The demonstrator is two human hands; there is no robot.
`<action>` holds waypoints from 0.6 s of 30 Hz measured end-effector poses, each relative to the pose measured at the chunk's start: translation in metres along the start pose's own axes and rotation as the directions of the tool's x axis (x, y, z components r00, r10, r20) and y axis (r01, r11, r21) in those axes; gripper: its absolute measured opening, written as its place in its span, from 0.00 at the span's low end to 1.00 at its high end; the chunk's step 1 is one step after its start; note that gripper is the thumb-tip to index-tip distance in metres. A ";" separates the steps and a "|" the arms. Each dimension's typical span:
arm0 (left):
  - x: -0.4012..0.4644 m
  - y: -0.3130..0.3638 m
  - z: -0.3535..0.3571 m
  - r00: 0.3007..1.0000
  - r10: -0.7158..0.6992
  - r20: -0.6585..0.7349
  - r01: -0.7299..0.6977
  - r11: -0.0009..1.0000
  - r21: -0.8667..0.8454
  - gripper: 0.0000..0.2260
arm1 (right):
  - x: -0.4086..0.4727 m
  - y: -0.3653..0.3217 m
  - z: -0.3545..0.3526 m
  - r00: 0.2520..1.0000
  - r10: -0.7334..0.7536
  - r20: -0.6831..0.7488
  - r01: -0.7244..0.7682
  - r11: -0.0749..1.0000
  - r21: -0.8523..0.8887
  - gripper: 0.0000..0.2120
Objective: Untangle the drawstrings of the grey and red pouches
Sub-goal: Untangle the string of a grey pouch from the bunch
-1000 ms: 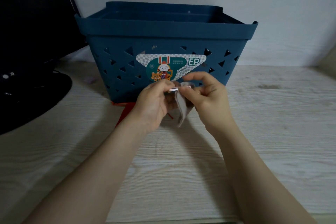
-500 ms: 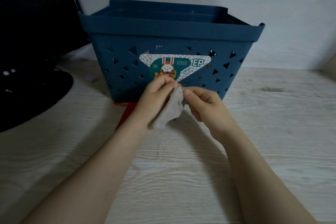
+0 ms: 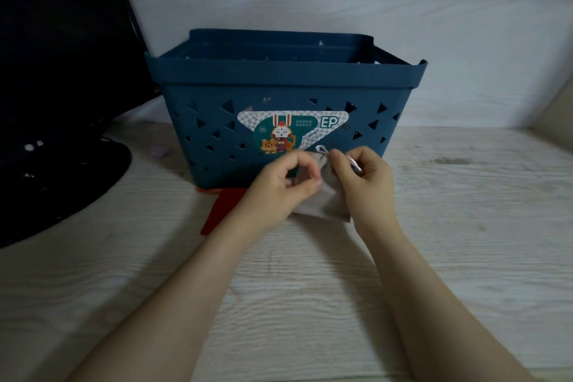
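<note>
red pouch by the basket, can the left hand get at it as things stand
Probably yes, but not freely. The red pouch lies on the table just left of the left hand, nothing between them, but that hand is pinching the grey pouch and would have to let go first.

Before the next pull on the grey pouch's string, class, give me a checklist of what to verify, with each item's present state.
1. Left hand grips the grey pouch: ok.
2. Right hand pinches the drawstring: ok.
3. String loop at the pouch mouth in sight: ok.
4. Red pouch in full view: not ok, it lies on the table, partly behind the left arm.
5. The two pouches' strings free of each other: cannot tell, the hands hide where they would meet.
6. Basket clear of the hands: cannot tell, it stands close behind them.
</note>
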State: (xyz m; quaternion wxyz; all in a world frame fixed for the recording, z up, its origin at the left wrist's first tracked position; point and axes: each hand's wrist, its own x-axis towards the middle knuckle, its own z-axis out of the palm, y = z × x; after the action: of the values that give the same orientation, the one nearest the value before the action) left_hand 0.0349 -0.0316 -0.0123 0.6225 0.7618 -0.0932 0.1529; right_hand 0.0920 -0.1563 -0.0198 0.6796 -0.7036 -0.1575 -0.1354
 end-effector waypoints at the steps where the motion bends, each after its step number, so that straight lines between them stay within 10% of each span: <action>1: -0.001 -0.002 -0.001 0.998 0.038 0.040 -0.040 0.998 0.042 0.11 | 0.000 0.001 0.002 1.000 0.013 -0.019 -0.013 1.000 0.015 0.15; 9: 0.012 0.028 -0.022 0.921 0.221 -0.319 -0.192 0.974 0.121 0.14 | 0.011 -0.060 -0.005 0.977 -0.041 0.208 0.033 0.998 0.045 0.10; 18: 0.074 0.113 -0.043 0.872 0.273 -0.407 -0.167 0.947 0.276 0.15 | 0.041 -0.089 -0.001 0.975 -0.002 0.221 0.001 1.000 0.008 0.09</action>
State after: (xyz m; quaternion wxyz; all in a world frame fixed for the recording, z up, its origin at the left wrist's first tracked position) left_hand 0.0615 -0.0089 0.1248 0.5125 0.7591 -0.0183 0.4010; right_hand 0.0928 -0.1533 0.0783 0.6604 -0.7116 -0.2329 -0.0564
